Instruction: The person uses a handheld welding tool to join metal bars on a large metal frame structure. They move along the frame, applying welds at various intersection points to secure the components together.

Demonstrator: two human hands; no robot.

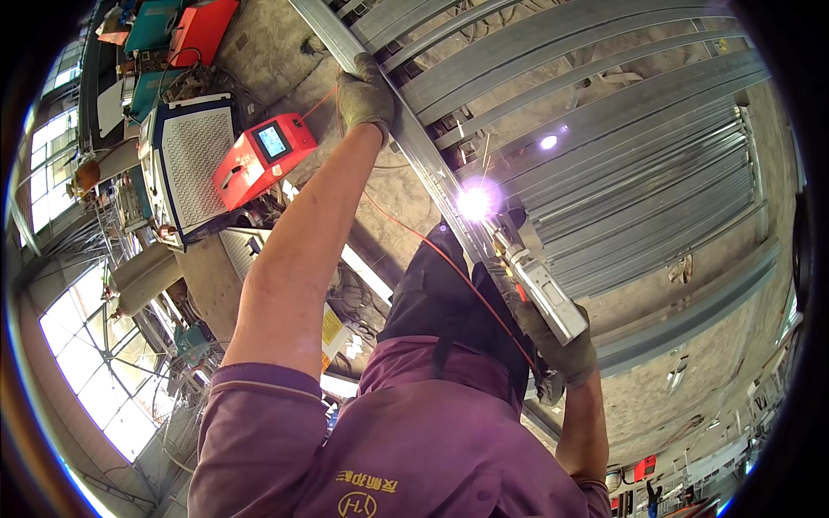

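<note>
My left hand (365, 95), in a worn work glove, is closed around the long steel profile (423, 155) that runs diagonally in front of me. In my gloved right hand (563, 347) is a handheld welding gun (540, 289), its fingers wrapped around the grip under the metal body. The gun's tip points at the profile, where a dazzling white-violet glow (474, 203) with a few sparks hides the joint. An orange-red cable (432, 246) passes across my dark trousers toward the gun.
Parallel steel beams (553, 69) join the profile on the far right side, above a stack of metal lengths (656, 190). To the left stand a red box with a screen (266, 160) and a white perforated machine housing (190, 155). Another person (654, 498) is far off at lower right.
</note>
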